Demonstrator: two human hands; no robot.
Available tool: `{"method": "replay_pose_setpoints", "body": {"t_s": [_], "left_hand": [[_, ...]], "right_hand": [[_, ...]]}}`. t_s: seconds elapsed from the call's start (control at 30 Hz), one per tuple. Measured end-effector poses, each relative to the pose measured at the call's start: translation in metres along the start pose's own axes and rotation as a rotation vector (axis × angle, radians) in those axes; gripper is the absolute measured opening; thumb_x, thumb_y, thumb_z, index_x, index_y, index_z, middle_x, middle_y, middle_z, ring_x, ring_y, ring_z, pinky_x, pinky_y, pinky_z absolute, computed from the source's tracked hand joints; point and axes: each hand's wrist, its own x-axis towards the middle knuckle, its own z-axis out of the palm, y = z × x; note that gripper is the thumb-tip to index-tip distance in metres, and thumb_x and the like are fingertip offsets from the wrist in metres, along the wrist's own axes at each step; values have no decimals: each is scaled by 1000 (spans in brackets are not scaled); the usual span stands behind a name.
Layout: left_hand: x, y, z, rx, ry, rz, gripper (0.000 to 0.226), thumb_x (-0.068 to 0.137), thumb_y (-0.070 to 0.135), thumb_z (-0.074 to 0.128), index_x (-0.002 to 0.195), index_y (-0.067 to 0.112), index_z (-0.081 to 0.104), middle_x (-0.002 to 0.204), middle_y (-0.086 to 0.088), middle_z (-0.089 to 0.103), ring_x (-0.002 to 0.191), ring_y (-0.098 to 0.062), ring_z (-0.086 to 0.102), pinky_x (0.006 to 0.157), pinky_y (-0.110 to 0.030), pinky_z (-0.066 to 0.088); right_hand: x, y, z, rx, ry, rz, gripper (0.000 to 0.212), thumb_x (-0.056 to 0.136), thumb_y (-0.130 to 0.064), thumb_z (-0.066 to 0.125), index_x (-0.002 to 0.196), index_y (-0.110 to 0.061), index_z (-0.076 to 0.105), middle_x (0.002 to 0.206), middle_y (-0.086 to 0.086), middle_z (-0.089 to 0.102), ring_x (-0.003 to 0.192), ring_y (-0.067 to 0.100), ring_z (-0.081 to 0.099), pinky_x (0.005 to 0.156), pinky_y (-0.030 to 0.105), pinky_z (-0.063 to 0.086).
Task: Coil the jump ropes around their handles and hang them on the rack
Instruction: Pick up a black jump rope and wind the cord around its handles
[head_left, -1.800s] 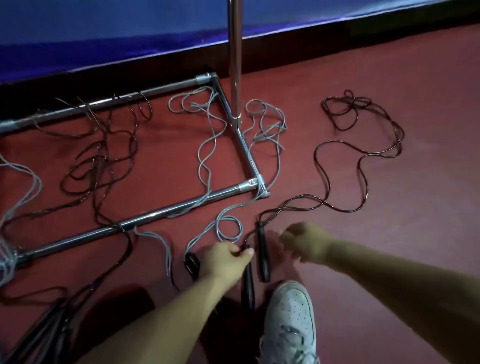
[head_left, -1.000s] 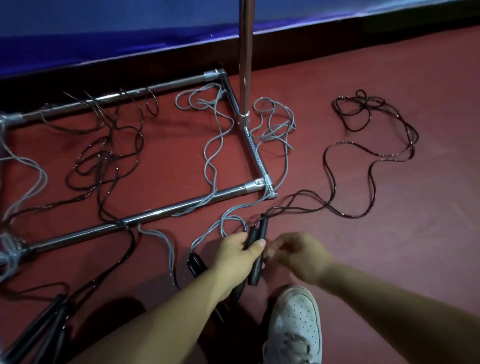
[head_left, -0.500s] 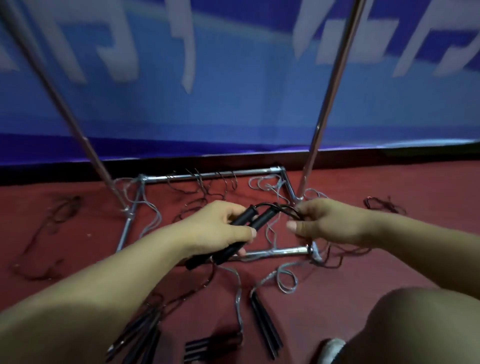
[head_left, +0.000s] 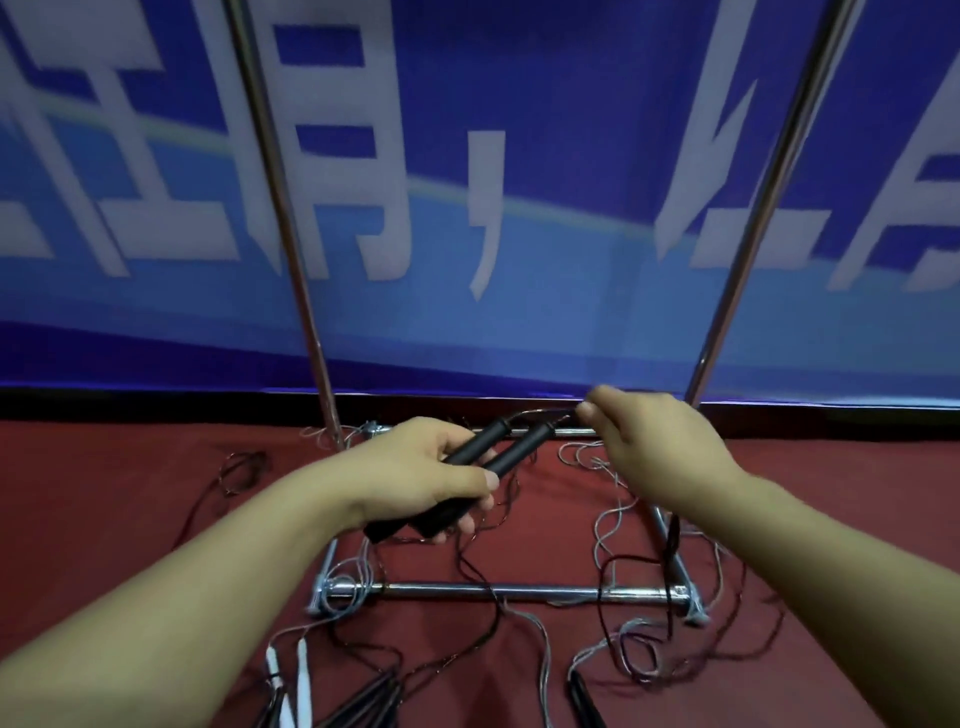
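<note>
Barely begun: the left hand (head_left: 415, 480) grasps two black handles (head_left: 493, 449) side by side while the right hand (head_left: 660, 447) pinches their dark rope (head_left: 545, 414) near the handle tips, no coil visible yet. Other ropes (head_left: 602, 525) sprawl untidily over the rack (head_left: 509, 591) base and floor (head_left: 130, 519), none visibly hung.

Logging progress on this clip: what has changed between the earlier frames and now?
The left hand has lifted the two black handles off the floor and holds them side by side. The right hand now pinches the dark rope at the handle tips and draws it rightward. The rack base and the other ropes stay on the floor.
</note>
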Motion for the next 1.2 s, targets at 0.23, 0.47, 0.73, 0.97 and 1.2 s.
{"method": "replay_pose_setpoints", "body": {"t_s": [0.23,0.47,0.73,0.97,1.2], "left_hand": [[30,-11,-21,25,2,-107,15,94,12,69,108,12,65,88,-13,75,76,-22,73,68,-41,58],[66,-35,-39,-28,22,-212,13,94,17,71,106,17,69,95,-5,77,83,-20,74,72,-41,59],[79,-32,-36,-197,114,-232,20,97,14,65,115,23,68,97,-4,77,74,-16,68,59,-31,54],[40,-21,-31,-253,198,-86,21,95,11,67,115,15,70,97,-13,76,69,-16,65,52,-23,46],[24,-2,-11,-358,239,-33,21,96,7,64,117,11,68,92,-14,74,66,-17,63,47,-22,44]], "right_hand": [[33,13,32,-34,47,-129,27,99,-44,33,103,-24,50,84,1,67,78,39,63,61,39,45],[57,36,45,168,-35,-40,28,94,-46,37,88,-23,51,70,-2,62,74,38,62,62,45,50],[54,36,41,278,-186,170,32,93,-47,39,84,-20,54,57,0,56,62,27,57,58,41,45],[29,26,15,495,-220,188,31,97,-38,53,73,-20,62,59,0,60,61,12,53,55,22,38],[17,26,13,956,-368,431,37,102,-34,51,86,-8,70,59,2,46,54,17,41,54,28,35]]}}
